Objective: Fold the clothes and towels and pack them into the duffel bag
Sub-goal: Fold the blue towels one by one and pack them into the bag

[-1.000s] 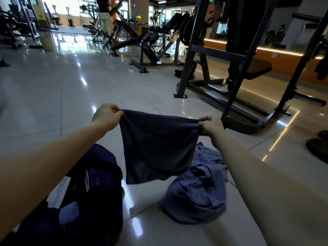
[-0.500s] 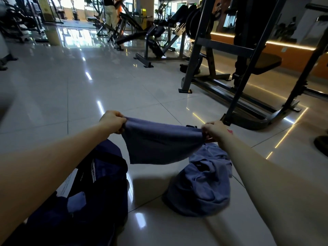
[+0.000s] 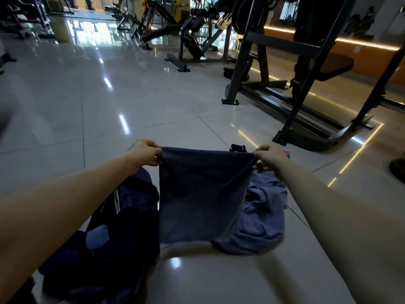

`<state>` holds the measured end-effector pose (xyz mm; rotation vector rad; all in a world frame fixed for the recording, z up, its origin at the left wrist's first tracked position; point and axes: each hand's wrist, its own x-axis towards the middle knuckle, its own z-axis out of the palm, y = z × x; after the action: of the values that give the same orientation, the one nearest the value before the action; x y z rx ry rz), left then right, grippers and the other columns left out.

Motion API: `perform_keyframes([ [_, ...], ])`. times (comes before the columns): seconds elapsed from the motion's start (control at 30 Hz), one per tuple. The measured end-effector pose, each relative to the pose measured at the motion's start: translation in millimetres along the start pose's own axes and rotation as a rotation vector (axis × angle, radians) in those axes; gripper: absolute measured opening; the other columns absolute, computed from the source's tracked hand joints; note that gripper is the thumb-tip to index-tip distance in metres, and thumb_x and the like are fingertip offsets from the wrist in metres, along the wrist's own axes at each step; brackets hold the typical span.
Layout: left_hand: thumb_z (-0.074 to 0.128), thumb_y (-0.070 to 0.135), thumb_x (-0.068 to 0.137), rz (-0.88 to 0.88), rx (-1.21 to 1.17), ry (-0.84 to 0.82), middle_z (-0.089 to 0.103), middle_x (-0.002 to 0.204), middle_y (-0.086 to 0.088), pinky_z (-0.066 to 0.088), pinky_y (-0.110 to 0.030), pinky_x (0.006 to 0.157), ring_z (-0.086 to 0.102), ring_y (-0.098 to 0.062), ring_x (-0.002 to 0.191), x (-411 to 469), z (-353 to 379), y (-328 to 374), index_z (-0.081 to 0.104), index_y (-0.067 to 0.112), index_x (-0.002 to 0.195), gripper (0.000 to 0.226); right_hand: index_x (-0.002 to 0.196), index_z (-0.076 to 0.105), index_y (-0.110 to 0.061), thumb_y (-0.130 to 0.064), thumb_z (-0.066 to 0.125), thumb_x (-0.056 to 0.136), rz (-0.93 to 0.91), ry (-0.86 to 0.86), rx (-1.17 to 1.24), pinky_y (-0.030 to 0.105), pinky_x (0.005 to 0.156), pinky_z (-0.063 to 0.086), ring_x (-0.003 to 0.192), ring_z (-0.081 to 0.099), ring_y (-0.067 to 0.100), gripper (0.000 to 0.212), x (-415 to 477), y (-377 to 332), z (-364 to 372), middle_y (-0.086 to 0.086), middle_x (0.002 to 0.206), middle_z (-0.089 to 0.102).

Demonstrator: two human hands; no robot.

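Cloth (image 3: 201,194) hangs stretched between both pinching hands (image 3: 145,151) (image 3: 270,157).

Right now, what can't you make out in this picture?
Head view:
Duffel bag: inside too dark, near end hidden by the left arm.
Crumpled cloth: left part hidden behind the held cloth.
Black object beyond it: lower part hidden by held cloth, too small.
Pink item: mostly behind the right hand.

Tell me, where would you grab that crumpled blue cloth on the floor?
Probably pinch a raised fold of the crumpled cloth from above, on its right side: it lies heaped on the floor, and the dark cloth hides its left.
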<state>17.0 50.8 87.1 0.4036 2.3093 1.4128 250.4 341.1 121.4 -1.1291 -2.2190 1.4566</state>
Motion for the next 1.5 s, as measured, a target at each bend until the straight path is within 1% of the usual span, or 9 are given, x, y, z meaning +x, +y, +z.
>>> perform_keyframes([
  [0.17,0.056,0.005,0.099,0.077,-0.012,0.016,0.071,0.089,-0.013,0.056,-0.035,0.073,0.075,-0.028,0.08,-9.3,-2.7,3.1,0.065,0.009,0.09,0.014,0.091,0.063,0.001,0.009,0.053,0.09,-0.062,0.02,0.069,0.031,0.049,0.054,0.051,0.066,0.024,0.013,-12.3,-0.7,-9.7,0.02,0.076,0.065],
  [0.37,0.059,-0.003,0.093,0.003,-0.049,-0.045,0.071,0.084,-0.02,0.061,-0.037,0.075,0.074,-0.032,0.08,-49.2,2.9,-35.9,0.067,-0.001,0.085,0.012,0.085,0.062,-0.001,0.008,0.052,0.093,-0.034,0.038,0.158,0.03,0.047,0.052,0.051,0.061,0.024,0.016,-50.4,55.4,6.7,0.02,0.076,0.059],
  [0.5,0.063,-0.005,0.089,0.014,-0.013,-0.073,0.067,0.067,-0.013,0.056,-0.021,0.055,0.07,-0.017,0.063,-84.7,7.6,-66.5,0.067,-0.01,0.081,0.011,0.079,0.06,0.0,0.009,0.054,0.091,0.057,0.109,0.263,0.022,0.04,0.046,0.038,0.057,0.019,0.017,-90.8,107.8,22.9,0.015,0.062,0.053],
  [0.7,0.058,-0.005,0.09,-0.252,0.282,-0.645,0.069,0.081,-0.025,0.058,-0.041,0.074,0.068,-0.032,0.073,-131.4,4.9,-129.1,0.073,-0.003,0.077,0.02,0.081,0.065,0.0,0.001,0.058,0.09,0.307,-0.208,-0.02,0.032,0.052,0.05,0.053,0.065,0.028,0.012,-174.0,172.4,34.6,0.02,0.068,0.064],
  [0.9,0.067,-0.001,0.085,-0.416,0.541,-0.879,0.073,0.091,-0.019,0.059,-0.037,0.078,0.072,-0.028,0.083,-154.7,11.9,-143.5,0.078,0.002,0.085,0.012,0.107,0.059,-0.002,-0.008,0.053,0.094,0.483,-0.488,-0.205,0.029,0.055,0.05,0.063,0.067,0.024,0.015,-193.0,181.3,23.6,0.017,0.086,0.07],
  [1.13,0.075,0.009,0.073,-0.391,0.737,-0.873,0.074,0.082,-0.006,0.059,-0.039,0.086,0.069,-0.021,0.082,-153.9,36.1,-161.3,0.079,0.017,0.069,0.009,0.103,0.066,0.0,-0.009,0.056,0.092,0.465,-0.577,-0.339,0.028,0.057,0.048,0.062,0.066,0.022,0.017,-165.7,188.8,35.8,0.016,0.083,0.07],
  [1.33,0.064,0.005,0.084,-0.256,0.66,-0.62,0.07,0.068,-0.01,0.055,-0.028,0.055,0.068,-0.019,0.055,-142.0,55.5,-175.0,0.072,0.008,0.076,0.012,0.068,0.056,-0.005,0.002,0.052,0.081,0.263,-0.25,-0.251,0.027,0.047,0.031,0.048,0.044,0.022,0.016,-124.3,214.9,67.4,0.014,0.055,0.049],
  [1.43,0.059,0.011,0.081,-0.183,0.705,-0.436,0.07,0.06,-0.003,0.059,-0.031,0.059,0.069,-0.02,0.056,-129.0,67.7,-186.0,0.074,0.014,0.072,0.017,0.068,0.059,-0.006,0.001,0.055,0.084,0.178,-0.14,-0.284,0.031,0.053,0.041,0.055,0.05,0.024,0.018,-107.8,234.9,82.9,0.008,0.057,0.056],
  [1.5,0.059,0.014,0.079,-0.126,0.751,-0.32,0.074,0.074,-0.002,0.06,-0.033,0.07,0.072,-0.022,0.071,-125.5,78.3,-192.3,0.077,0.018,0.08,0.019,0.072,0.062,-0.011,0.0,0.059,0.083,0.141,-0.108,-0.335,0.037,0.067,0.05,0.065,0.058,0.025,0.016,-99.1,244.9,90.2,0.003,0.064,0.061],
])
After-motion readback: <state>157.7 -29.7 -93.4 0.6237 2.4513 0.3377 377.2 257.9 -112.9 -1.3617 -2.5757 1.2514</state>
